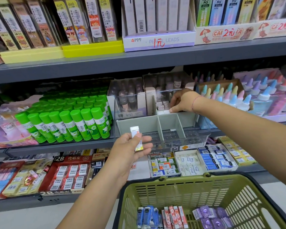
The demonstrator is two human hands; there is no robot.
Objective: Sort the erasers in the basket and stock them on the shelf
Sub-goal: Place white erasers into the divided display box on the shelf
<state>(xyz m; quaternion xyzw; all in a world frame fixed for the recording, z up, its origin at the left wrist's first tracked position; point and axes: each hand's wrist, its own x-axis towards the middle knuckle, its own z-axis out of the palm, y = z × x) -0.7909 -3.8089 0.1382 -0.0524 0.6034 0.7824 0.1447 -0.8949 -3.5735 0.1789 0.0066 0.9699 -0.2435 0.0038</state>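
Observation:
My left hand (pixel 130 147) holds a white eraser (pixel 136 138) upright in front of the middle shelf, thumb across its wrapper. Over the back right compartment of a clear storage box (pixel 165 129) with grey dividers, my right hand (pixel 182 101) reaches in, fingertips touching a white eraser (pixel 163 111) that lies there beside pale pink ones (pixel 163 104). The front compartments look bare. Below, an olive green basket (pixel 205 187) holds rows of blue erasers (pixel 147 215), red-and-white erasers (pixel 174 215) and purple erasers (pixel 211 217).
Green glue sticks (pixel 69 119) stand left of the box, pastel-capped bottles (pixel 234 96) to its right. The lower shelf carries boxed erasers (pixel 193 161) and 2B eraser cartons (pixel 69 174). Pencil lead packs (pixel 157 19) fill the top shelf.

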